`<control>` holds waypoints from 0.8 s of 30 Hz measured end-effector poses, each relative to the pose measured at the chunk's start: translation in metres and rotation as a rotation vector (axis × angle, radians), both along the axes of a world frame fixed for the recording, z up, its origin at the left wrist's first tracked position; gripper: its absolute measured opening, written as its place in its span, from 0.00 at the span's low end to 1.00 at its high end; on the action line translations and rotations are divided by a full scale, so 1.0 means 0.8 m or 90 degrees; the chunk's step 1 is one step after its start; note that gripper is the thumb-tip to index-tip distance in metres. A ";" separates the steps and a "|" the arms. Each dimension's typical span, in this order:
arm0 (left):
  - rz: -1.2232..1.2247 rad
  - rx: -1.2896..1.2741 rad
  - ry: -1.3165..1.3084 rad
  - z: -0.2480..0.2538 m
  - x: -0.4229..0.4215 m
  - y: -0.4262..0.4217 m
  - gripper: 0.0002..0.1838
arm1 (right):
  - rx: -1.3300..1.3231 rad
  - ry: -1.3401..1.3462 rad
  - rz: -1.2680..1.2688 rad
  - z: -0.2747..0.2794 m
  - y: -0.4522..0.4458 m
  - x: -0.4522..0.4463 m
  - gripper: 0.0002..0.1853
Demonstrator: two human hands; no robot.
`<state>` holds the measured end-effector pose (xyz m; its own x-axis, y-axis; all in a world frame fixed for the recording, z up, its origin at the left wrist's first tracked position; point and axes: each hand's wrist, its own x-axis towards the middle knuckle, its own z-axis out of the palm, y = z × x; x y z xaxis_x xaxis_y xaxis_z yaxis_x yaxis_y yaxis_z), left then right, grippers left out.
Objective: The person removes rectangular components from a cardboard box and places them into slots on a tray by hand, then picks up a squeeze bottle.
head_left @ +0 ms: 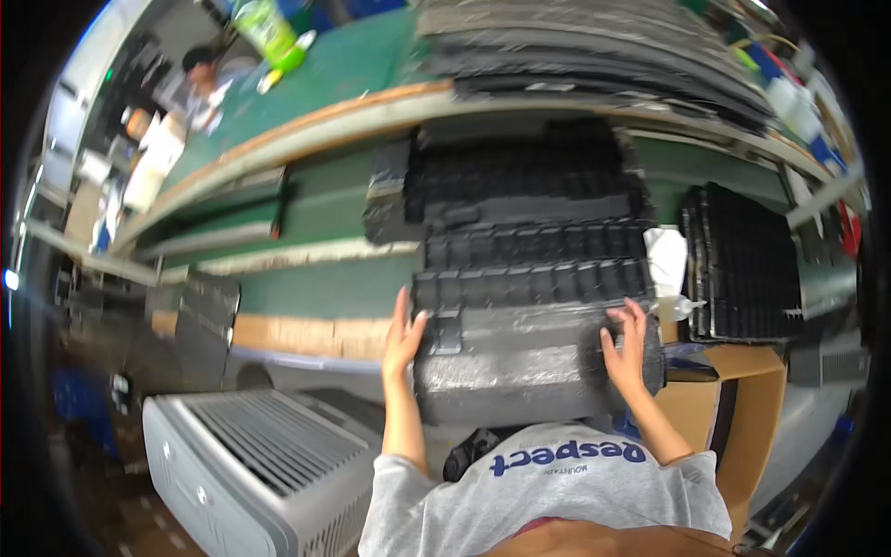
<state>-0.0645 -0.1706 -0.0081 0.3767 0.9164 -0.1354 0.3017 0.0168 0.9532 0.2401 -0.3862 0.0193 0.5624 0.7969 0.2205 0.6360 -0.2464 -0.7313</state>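
A black plastic panel [520,371] with a shiny smooth face and a ribbed far edge lies in front of me, overhanging the bench's near edge. My left hand [401,345] is against its left edge, fingers stretched upward and thumb apart. At the right side of the panel, my right hand [628,348] touches its surface with fingers spread and slightly curved. Neither hand is closed around the panel. Behind it, more black ribbed panels [529,176] lie overlapping on the green bench.
An upper shelf [316,111] bears a stack of dark sheets [594,51] and a green bottle [269,37]. Black ribbed panels [747,265] stand at right, above an open cardboard box [756,390]. A grey vented machine [251,464] is at lower left. Another person [202,88] is at far left.
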 end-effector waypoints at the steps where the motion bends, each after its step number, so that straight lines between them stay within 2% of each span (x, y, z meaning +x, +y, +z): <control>1: 0.021 0.002 0.001 0.001 -0.003 0.001 0.30 | -0.002 0.025 -0.027 -0.003 -0.014 0.008 0.18; 2: -0.011 0.011 -0.009 0.007 -0.002 0.002 0.30 | 0.002 0.021 -0.036 -0.001 -0.023 0.008 0.19; 4: 0.067 0.021 -0.022 0.029 -0.001 -0.008 0.27 | 0.001 0.017 -0.067 0.000 -0.035 0.000 0.19; 6: 0.041 0.057 -0.026 0.057 0.012 -0.026 0.27 | 0.014 0.030 -0.020 -0.004 -0.044 -0.005 0.20; 9: -0.007 0.155 -0.033 0.101 0.047 -0.058 0.26 | 0.050 0.151 0.002 0.010 -0.062 0.000 0.21; 11: -0.082 0.213 -0.053 0.107 0.067 -0.081 0.28 | 0.082 0.118 -0.022 0.003 -0.083 0.021 0.21; 13: -0.109 0.142 -0.075 0.139 0.113 -0.127 0.27 | 0.155 0.134 -0.084 0.014 -0.118 0.037 0.20; 17: -0.267 0.134 -0.023 0.154 0.202 -0.208 0.25 | 0.230 0.190 -0.211 0.016 -0.215 0.075 0.17; 21: -0.554 0.144 -0.026 0.160 0.323 -0.307 0.24 | 0.333 0.109 -0.360 -0.007 -0.349 0.107 0.13; 23: -0.679 0.042 -0.103 0.154 0.387 -0.362 0.24 | 0.296 0.082 -0.477 -0.032 -0.422 0.119 0.11; 24: -0.778 0.029 -0.137 0.147 0.423 -0.379 0.28 | 0.290 0.097 -0.505 -0.040 -0.460 0.122 0.11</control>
<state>0.2737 -0.4739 0.1095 0.9972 -0.0480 0.0572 -0.0656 -0.1995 0.9777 0.3374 -0.7538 -0.0130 0.9548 0.0215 0.2966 0.2931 -0.2366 -0.9264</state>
